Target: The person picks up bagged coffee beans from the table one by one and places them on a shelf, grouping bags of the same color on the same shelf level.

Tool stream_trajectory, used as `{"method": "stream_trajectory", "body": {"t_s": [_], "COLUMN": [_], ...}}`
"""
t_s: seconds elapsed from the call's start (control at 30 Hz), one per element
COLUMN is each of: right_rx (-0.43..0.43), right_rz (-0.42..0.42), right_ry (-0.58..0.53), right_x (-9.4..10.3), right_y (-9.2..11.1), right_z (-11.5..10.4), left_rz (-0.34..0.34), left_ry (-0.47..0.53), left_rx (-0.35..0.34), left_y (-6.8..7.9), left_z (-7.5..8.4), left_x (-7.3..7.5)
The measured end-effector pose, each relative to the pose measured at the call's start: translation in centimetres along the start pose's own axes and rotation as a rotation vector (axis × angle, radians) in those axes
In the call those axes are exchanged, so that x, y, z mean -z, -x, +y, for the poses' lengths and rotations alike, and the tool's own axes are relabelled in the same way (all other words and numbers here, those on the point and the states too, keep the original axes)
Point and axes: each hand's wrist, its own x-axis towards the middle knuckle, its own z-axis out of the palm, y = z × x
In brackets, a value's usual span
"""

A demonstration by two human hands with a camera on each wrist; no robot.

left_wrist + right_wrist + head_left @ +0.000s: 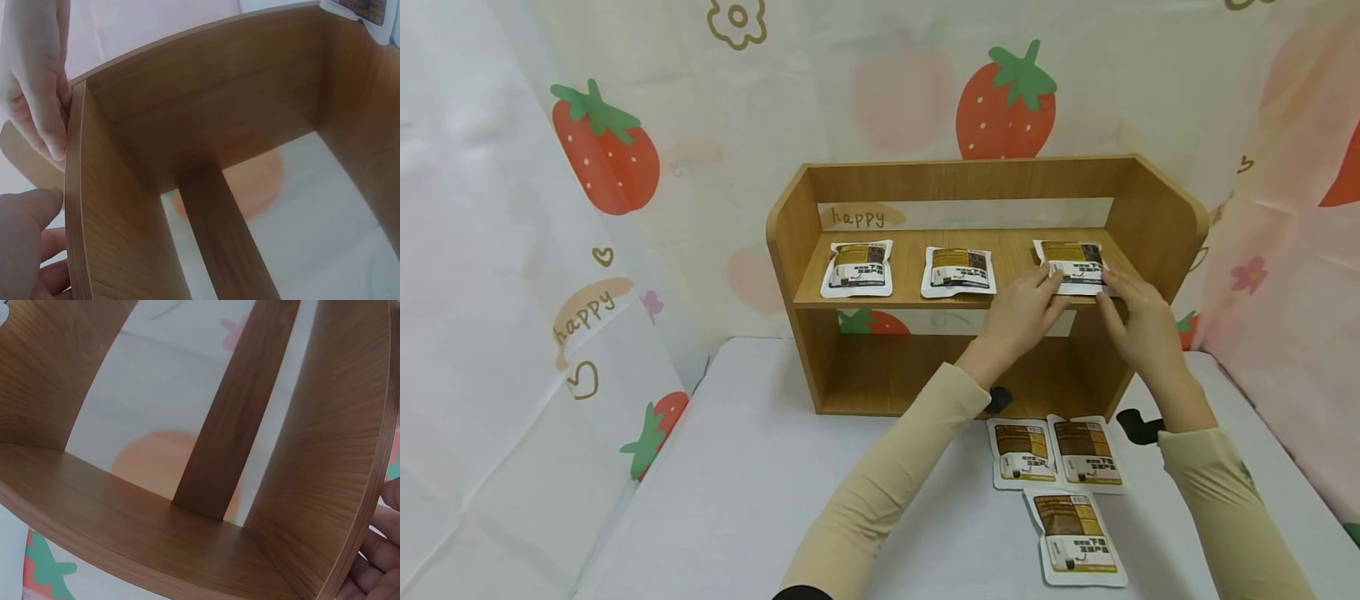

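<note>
On the upper board of a wooden two-tier shelf [880, 304], a flat white pouch [1078, 279] with a brown and gold print lies at the right end. My left hand [1018, 312] holds its left edge, fingers at the side and thumb low at the front. The right edge is held by my right hand [1142, 325], between thumb and fingers. Two similar pouches, a left one [857, 271] and a middle one [958, 273], lie along the same board. The wrist views show mostly the shelf's lower compartment and parts of the hands; the held pouch is hidden there.
Three more pouches lie on the white tabletop [700, 500] before the shelf: a left one [1022, 454], a right one [1086, 454] and a nearer one [1075, 537]. The shelf's side panels [1161, 221] rise beside the boards. Strawberry-printed cloth [880, 83] hangs behind.
</note>
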Motion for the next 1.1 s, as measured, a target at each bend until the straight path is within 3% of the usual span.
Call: {"method": "stream_trajectory", "body": {"t_s": [0.17, 0.43, 0.67, 0.83, 1.1], "right_rx": [-0.021, 0.028, 0.058, 0.091, 0.164], "right_rz": [-0.023, 0.070, 0.110, 0.094, 0.055], "right_ry": [-0.003, -0.063, -0.141, -0.180, -0.179], "right_x": [0.0, -0.5, -0.9, -1.4, -1.9], "right_y": [0.3, 1.1, 3.0, 4.5, 6.9], "right_z": [-0.1, -0.5, -0.9, -0.7, -0.5], "left_rz": [-0.020, 0.104, 0.224, 0.281, 0.276], "left_ry": [-0.078, -0.114, -0.016, 0.010, 0.065], "left_rx": [0.011, -0.028, -0.100, -0.152, -0.192], "left_y": [0.5, 2.1, 4.3, 6.1, 9.0], "left_z": [0.2, 0.1, -0.1, -0.3, -0.3], "left_x": [-0.4, -0.8, -1.5, -2.5, -4.1]}}
